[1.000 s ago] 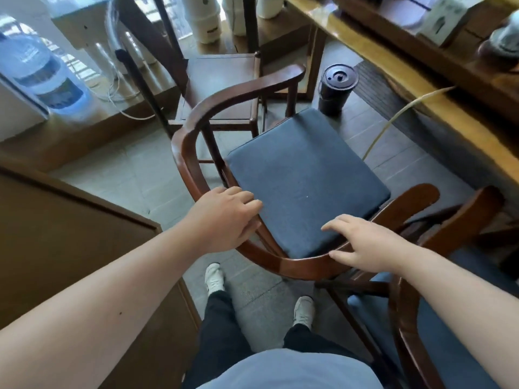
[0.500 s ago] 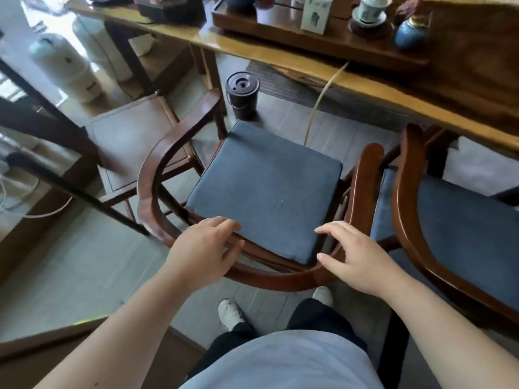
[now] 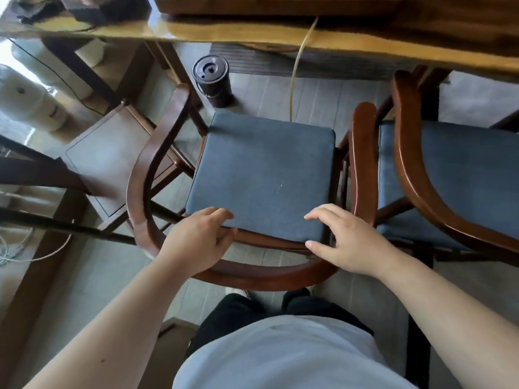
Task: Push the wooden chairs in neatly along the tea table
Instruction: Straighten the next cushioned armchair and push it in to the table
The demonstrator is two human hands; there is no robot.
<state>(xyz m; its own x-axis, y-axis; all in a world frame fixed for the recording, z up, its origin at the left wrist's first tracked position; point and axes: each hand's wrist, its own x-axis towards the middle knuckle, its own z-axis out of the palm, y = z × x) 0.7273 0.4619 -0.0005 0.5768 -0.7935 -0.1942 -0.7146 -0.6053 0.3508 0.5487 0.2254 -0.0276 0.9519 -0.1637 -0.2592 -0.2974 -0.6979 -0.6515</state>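
Observation:
A dark wooden armchair (image 3: 151,153) with a curved back rail and a blue seat cushion (image 3: 264,172) stands in front of me, facing the tea table (image 3: 252,30). My left hand (image 3: 196,242) grips the curved rail at its back left. My right hand (image 3: 348,242) rests on the rail at the back right, fingers spread over the cushion's edge. A second armchair (image 3: 415,175) with the same blue cushion stands close on the right, its front under the table edge. The two chairs' arms sit side by side, nearly touching.
A dark round canister (image 3: 212,80) stands on the floor under the table, ahead of the chair. A thin yellow hose (image 3: 295,80) hangs from the table to the floor. A low bare wooden stool (image 3: 112,158) sits left, with white jugs (image 3: 31,102) beyond.
The chair has swung round to face the table squarely and now stands parallel to the right chair. Both hands stayed on its back rail. My view has turned toward the table.

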